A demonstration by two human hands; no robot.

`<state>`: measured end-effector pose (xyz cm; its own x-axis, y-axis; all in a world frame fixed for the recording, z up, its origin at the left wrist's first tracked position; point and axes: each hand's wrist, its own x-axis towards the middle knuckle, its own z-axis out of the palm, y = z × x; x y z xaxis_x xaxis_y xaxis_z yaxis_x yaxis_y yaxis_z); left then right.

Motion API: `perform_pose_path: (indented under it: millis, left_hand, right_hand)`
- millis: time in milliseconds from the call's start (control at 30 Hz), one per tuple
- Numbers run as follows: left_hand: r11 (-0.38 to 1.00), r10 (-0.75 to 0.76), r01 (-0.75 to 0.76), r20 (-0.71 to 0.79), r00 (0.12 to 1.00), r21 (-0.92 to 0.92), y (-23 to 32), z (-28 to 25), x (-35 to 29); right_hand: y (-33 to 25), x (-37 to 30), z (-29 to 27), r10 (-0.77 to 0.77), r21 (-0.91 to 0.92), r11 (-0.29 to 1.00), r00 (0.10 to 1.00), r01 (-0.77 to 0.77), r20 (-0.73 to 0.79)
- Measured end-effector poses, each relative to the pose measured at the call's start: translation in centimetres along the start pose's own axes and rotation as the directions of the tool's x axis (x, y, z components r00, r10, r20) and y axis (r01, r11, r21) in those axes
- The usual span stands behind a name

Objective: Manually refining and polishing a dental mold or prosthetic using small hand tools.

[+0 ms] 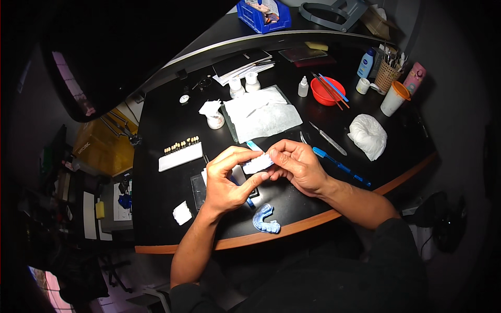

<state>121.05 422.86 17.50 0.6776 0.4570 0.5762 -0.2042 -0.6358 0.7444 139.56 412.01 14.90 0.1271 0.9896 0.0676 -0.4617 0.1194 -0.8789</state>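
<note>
Between my two hands, above the front of the black table, is a small white piece that looks like a dental cast [258, 165]. My left hand [225, 180] curves round its left side, thumb below and fingers above. The fingertips of my right hand [301, 168] pinch its right end, partly hiding it. Just below, near the wooden edge, rests a blue horseshoe-shaped dental mould [265, 219]. Left of my wrist lies a crumpled white tissue [182, 213]. A tooth shade guide [180, 156] with tooth-coloured tabs stands farther left.
White paper sheets [266, 117] lie beyond my hands, near white-topped bottles [214, 119]. A red bowl [327, 92] holds brushes. To the right are a metal scalpel-like tool [329, 139], a blue toothbrush-like tool [342, 167], a white bag [368, 136] and an orange-lidded jar [395, 99].
</note>
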Motion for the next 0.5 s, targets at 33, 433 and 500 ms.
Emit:
perform_pose_path:
  millis: [33,433,500]
  left_hand:
    - [1.000,-0.008,0.008,-0.014,1.000,-0.001,-0.26,0.20,-0.06]
    - [1.000,-0.024,0.025,-0.021,0.999,0.018,-0.05,0.14,-0.25]
    - [0.999,-0.028,0.028,-0.011,1.000,0.020,-0.25,0.16,-0.21]
  right_hand:
    - [0.09,0.00,-0.27,0.014,0.017,1.000,1.000,-0.014,0.012]
    - [-0.07,-0.25,0.04,0.106,0.043,0.993,0.987,-0.112,0.122]
    - [-0.28,-0.33,0.20,0.113,0.034,0.992,0.986,-0.118,0.124]
